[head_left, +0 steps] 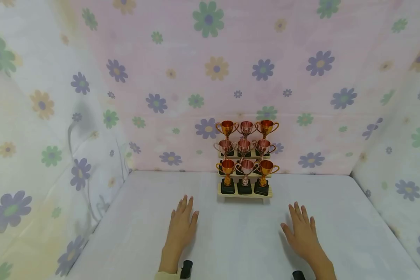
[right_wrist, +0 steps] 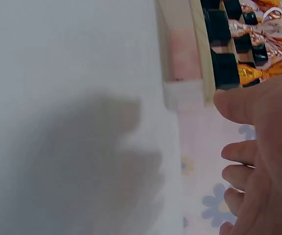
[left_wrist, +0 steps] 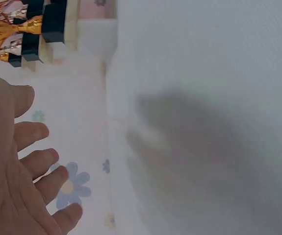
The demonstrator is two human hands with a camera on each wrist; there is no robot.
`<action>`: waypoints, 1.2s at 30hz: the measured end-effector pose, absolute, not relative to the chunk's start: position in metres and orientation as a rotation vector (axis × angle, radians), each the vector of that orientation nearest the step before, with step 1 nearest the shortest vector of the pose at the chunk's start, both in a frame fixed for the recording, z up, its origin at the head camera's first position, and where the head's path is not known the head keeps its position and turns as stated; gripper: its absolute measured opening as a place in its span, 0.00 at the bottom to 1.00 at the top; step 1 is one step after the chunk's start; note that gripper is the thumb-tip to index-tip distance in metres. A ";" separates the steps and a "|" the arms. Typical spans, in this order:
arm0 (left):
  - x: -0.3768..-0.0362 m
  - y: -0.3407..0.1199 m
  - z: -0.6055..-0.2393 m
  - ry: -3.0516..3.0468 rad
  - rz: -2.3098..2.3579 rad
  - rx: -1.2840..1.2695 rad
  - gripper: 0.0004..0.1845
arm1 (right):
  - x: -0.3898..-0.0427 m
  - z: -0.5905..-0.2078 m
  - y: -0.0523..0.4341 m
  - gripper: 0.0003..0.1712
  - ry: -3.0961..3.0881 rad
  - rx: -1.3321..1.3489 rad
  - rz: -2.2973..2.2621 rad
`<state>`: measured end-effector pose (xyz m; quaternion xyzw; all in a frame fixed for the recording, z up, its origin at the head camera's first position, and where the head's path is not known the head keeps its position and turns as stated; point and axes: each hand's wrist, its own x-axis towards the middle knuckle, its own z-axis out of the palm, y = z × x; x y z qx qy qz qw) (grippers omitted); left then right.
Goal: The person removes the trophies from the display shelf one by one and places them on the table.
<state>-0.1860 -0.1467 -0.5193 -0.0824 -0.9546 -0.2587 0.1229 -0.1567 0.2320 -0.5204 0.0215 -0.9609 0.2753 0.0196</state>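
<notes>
A stepped wooden rack [head_left: 245, 195] stands at the back of the white table, bearing three rows of small trophy cups. Its front row has a gold cup [head_left: 228, 167] on the left, a rose-coloured cup [head_left: 245, 166] in the middle and another gold cup [head_left: 266, 168] on the right, all upright on black bases. My left hand [head_left: 180, 229] is held over the table left of the rack, fingers extended and holding nothing. To the right of the rack my right hand [head_left: 303, 233] hovers likewise, thumb spread and palm down. Both hands cast shadows on the tabletop.
The white tabletop [head_left: 238, 241] runs back to a pink flowered cloth [head_left: 182, 132] behind the rack. Flowered sheets also hang at the left [head_left: 38, 140] and right sides. A black wrist strap [head_left: 186, 269] shows by my left wrist.
</notes>
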 end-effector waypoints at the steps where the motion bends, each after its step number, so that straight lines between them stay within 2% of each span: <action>1: -0.186 -0.144 -0.519 -2.779 -0.836 -0.230 0.28 | -0.156 -0.522 0.231 0.42 -2.948 0.076 0.910; 8: -0.194 -0.118 -0.515 -2.647 -1.315 -0.195 0.21 | -0.151 -0.527 0.213 0.27 -2.567 0.106 1.161; 15: -0.217 -0.096 -0.505 -2.618 -1.628 -0.167 0.22 | -0.153 -0.514 0.196 0.20 -2.364 -0.119 1.474; 21: -0.245 -0.082 -0.506 -2.464 -2.148 0.121 0.28 | -0.177 -0.499 0.199 0.24 -2.278 -0.139 1.672; 25: -0.260 -0.076 -0.511 -2.282 -2.420 0.273 0.27 | -0.199 -0.484 0.211 0.27 -2.173 -0.106 1.645; 36: -0.269 -0.062 -0.543 -1.644 -2.734 0.505 0.25 | -0.246 -0.453 0.208 0.37 -2.215 0.087 1.579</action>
